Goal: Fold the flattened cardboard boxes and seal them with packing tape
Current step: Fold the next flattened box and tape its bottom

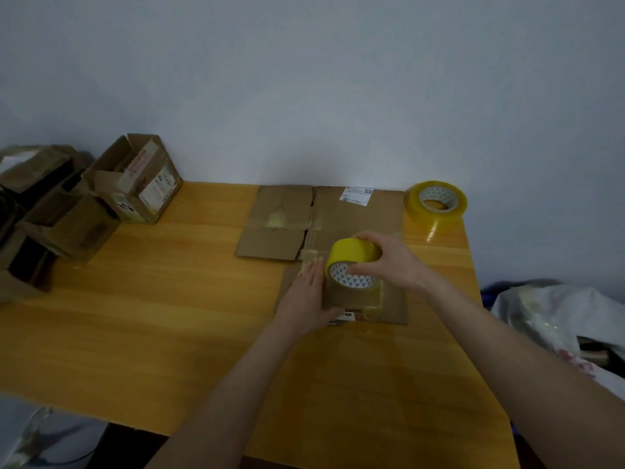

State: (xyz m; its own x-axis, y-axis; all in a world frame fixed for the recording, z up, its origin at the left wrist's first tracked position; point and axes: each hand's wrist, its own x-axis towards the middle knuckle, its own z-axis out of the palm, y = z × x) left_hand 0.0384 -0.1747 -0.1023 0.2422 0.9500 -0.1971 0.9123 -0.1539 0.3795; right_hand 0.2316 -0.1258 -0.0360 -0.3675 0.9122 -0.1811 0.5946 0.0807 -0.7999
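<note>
Several folded-up boxes (135, 184) sit piled at the left end of the table (169, 316), so I'd guess we're well into it, tho flattened cardboard (338, 214) at the back isn't done yet. Right hand (389, 262) grips the yellow tape roll (351, 255) on the small box (392, 306) mid-table. Left hand (304, 299) lies flat, pressing its side.

We see a flattened cardboard box (355, 225) at the far edge of the table (169, 299), a spare tape roll (436, 203) just right of it, and assembled boxes (135, 184) far left.
</note>
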